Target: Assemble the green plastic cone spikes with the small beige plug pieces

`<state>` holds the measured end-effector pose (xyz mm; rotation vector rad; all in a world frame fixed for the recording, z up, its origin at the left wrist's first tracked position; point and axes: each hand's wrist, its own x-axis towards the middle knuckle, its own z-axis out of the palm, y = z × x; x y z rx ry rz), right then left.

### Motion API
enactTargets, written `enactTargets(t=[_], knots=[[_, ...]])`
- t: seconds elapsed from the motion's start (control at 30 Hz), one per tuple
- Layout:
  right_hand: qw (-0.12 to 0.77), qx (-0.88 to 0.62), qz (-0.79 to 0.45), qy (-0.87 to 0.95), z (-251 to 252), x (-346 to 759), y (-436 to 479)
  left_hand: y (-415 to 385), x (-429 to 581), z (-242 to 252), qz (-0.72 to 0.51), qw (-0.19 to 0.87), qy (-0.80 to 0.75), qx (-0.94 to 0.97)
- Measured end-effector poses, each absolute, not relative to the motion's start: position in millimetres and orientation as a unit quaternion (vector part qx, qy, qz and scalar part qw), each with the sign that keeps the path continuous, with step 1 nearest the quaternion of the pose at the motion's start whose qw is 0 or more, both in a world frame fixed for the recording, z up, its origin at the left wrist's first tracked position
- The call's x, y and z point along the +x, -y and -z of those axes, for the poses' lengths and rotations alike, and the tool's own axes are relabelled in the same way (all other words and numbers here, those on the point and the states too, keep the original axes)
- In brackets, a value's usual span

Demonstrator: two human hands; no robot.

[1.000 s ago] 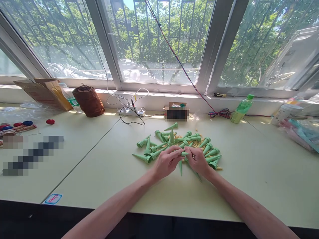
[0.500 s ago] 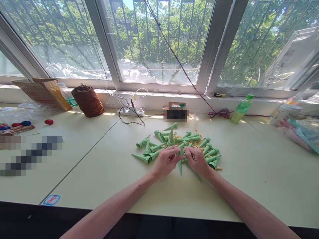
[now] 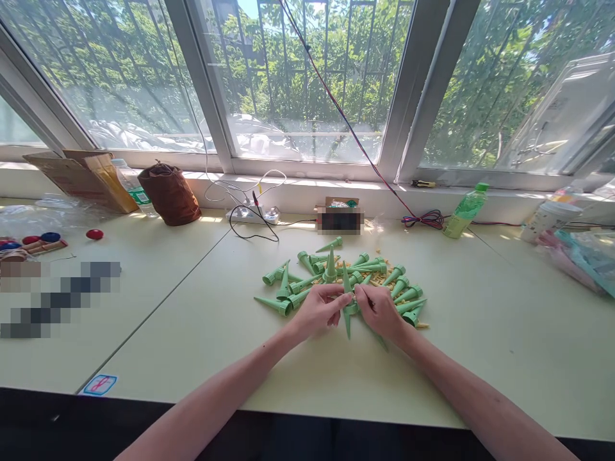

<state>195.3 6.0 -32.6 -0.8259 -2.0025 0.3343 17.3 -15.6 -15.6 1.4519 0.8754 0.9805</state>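
Note:
Between my two hands a green spike (image 3: 346, 279) points up and away, its wide end at my fingertips. My left hand (image 3: 321, 308) pinches it with thumb and fingers. Curled close beside that end is my right hand (image 3: 379, 308); whatever its fingertips hold is too small to make out. Around and beyond both hands lies a pile of green spikes (image 3: 302, 282), one of them standing upright (image 3: 330, 269). Small yellowish pieces (image 3: 379, 276) are scattered among the spikes.
At the back stand a brown bag (image 3: 169, 194), a power strip (image 3: 250, 214), a small box (image 3: 340, 218) and a green bottle (image 3: 466, 211). Red and blue balls (image 3: 50, 237) lie at the left. A cup (image 3: 550, 219) and plastic bags (image 3: 589, 259) sit at the right.
The green spike between my hands has tipped from pointing toward the camera to pointing up and away. My left hand has turned and its fingers have shifted; my right hand has barely moved.

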Motion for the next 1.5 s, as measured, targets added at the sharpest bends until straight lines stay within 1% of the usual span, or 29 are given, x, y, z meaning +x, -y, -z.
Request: enactTargets(t=[0.23,0.4,0.67,1.03,1.2,1.5], knots=[[0.444,-0.330,-0.131,0.822,34.2,196.0,-5.9,12.0,13.3,14.0,-0.373,0.638,-0.362,0.568],[0.443,-0.326,-0.129,0.825,33.3,196.0,-6.0,11.1,13.0,13.2,-0.369,0.660,-0.362,0.546],[0.454,-0.336,-0.130,0.815,32.5,193.8,-6.8,11.1,15.6,15.5,-0.372,0.654,-0.366,0.548],[0.454,-0.358,-0.122,0.806,33.6,194.2,-7.6,14.0,22.1,13.0,-0.407,0.599,-0.376,0.578],[0.463,-0.347,-0.138,0.804,33.4,190.9,-5.3,13.6,21.3,14.0,-0.402,0.604,-0.375,0.577],[0.460,-0.348,-0.108,0.810,30.8,190.1,-1.3,12.6,18.1,15.8,-0.363,0.644,-0.331,0.586]])
